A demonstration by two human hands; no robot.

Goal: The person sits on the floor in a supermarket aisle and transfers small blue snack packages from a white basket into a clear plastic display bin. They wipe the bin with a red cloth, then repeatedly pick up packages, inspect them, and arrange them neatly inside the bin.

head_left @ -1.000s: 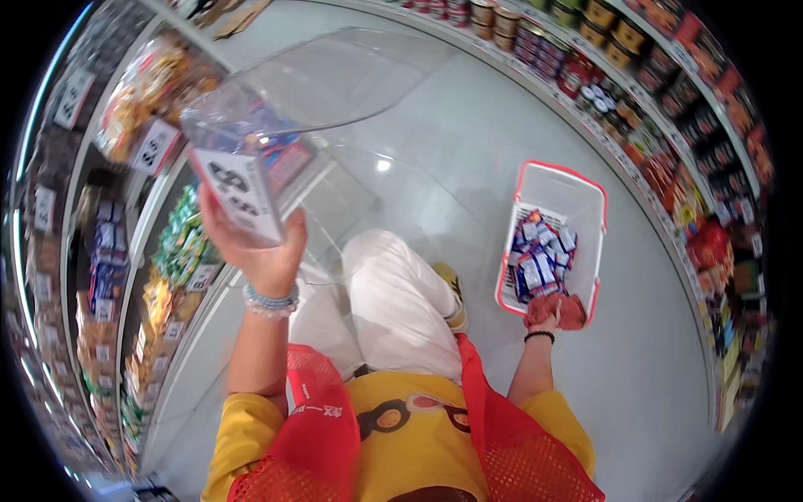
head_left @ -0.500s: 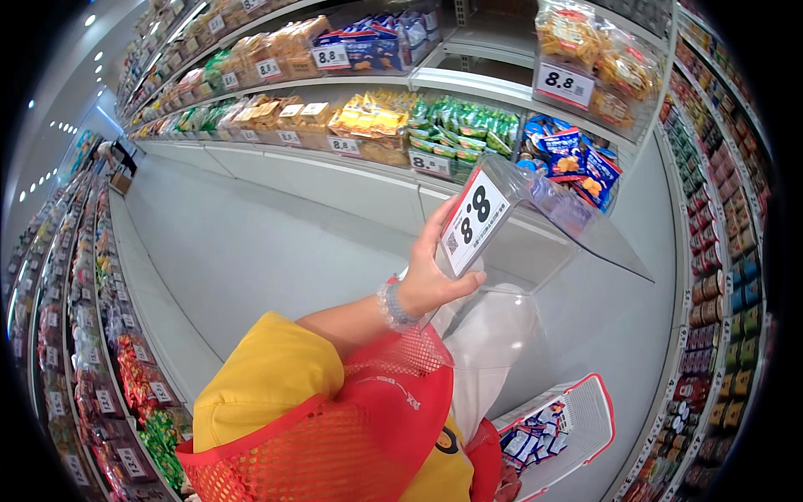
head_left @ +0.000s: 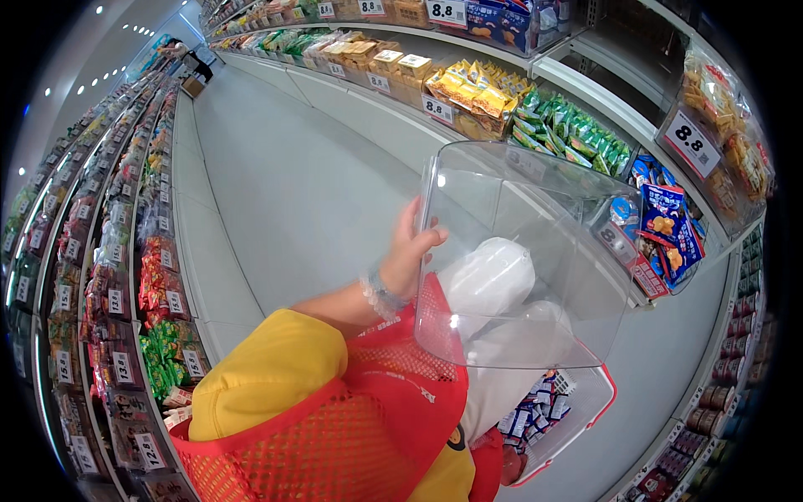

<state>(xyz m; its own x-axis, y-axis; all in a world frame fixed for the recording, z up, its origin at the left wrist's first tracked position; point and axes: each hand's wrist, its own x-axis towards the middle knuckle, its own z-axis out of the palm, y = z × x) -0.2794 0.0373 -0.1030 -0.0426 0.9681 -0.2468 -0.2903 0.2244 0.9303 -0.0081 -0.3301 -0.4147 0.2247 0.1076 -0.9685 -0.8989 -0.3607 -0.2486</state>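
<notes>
My left hand [head_left: 406,261], with a beaded bracelet at the wrist, grips the side wall of a clear plastic display bin [head_left: 535,335]. The bin is tilted in front of my knees. Through its walls I see white trousers and part of the shelf; no goods show inside. Low at the right, part of my right hand [head_left: 512,464] shows beside a white shopping basket with a red rim [head_left: 604,410]. Its fingers are mostly hidden. Several small blue-and-white packets [head_left: 535,414] lie in the basket.
Blue snack bags [head_left: 665,213] fill the bottom shelf just beyond the bin, with green packets [head_left: 569,125] and yellow packets [head_left: 477,92] to their left. Noodle-like packs [head_left: 723,117] sit higher at the right. Stocked shelves [head_left: 117,293] line the left. A person [head_left: 180,52] is far down the aisle.
The clear bin has turned, its price label swinging away to the right and its transparent walls now facing me. My left hand has shifted slightly left. The view has swung left.
</notes>
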